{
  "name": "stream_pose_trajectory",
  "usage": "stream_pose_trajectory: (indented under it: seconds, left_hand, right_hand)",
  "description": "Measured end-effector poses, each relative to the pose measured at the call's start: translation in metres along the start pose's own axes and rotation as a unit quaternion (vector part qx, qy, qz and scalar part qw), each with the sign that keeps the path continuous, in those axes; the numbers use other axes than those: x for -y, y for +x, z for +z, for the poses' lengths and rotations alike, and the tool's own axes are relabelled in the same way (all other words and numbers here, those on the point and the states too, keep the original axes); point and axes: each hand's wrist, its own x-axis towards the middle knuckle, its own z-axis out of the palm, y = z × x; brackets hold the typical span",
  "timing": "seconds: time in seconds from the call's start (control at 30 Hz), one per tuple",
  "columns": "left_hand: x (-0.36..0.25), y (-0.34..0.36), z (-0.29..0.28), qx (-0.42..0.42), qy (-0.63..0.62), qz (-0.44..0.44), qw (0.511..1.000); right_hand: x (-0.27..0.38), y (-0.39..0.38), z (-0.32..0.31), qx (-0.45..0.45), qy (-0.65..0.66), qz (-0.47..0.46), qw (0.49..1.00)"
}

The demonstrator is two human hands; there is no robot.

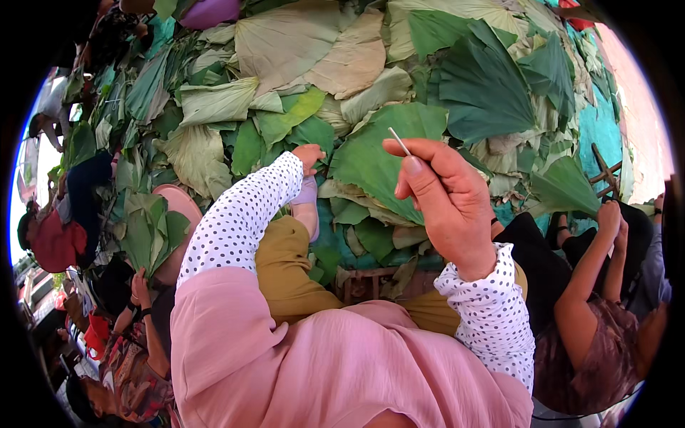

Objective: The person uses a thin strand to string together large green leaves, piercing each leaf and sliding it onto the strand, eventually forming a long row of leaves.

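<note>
A pink basin lies among heaped leaves, beside a co-worker folding one.

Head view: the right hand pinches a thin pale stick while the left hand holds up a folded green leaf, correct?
Not quite. In the head view the right hand does pinch the thin pale stick, but the left hand holds no leaf; it reaches out to the pile of green leaves.

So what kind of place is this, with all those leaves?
Probably an open-air leaf-sorting spot: big green leaves cover the ground, people sit around it, and the right hand pinches a thin stick.
</note>
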Motion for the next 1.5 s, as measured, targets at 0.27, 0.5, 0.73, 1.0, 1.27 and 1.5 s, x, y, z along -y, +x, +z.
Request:
stream_pose_trajectory:
  seconds: [0.27, 0.5, 0.73, 1.0, 1.27, 1.5]
  left_hand:
    - [-0.095, -0.074, -0.024, -0.174, -0.235, 0.167, 0.941]
    - [-0.174, -0.225, -0.012, -0.079, -0.281, 0.270, 0.918]
    - [-0.182, -0.287, 0.033, -0.043, -0.346, 0.291, 0.891]
    - [-0.184, -0.286, 0.031, 0.118, -0.485, 0.242, 0.832]
    - [-0.197, -0.287, 0.043, 0.136, -0.487, 0.295, 0.811]
    - [-0.187, -0.276, 0.046, 0.096, -0.438, 0.300, 0.842]
  right_hand:
    - [-0.015, -0.002, -0.002, 0.007, -0.014, -0.032, 0.999]
    - [-0.029, -0.005, 0.001, 0.025, -0.155, -0.192, 0.969]
    - [-0.041, -0.007, 0.005, 0.059, -0.350, -0.232, 0.906]
    - [-0.037, -0.007, -0.003, 0.029, -0.308, -0.206, 0.928]
    - [-0.029, 0.001, -0.011, 0.004, -0.270, -0.159, 0.950]
    - [-0.026, 0.001, -0.007, 0.003, -0.277, -0.179, 0.944]
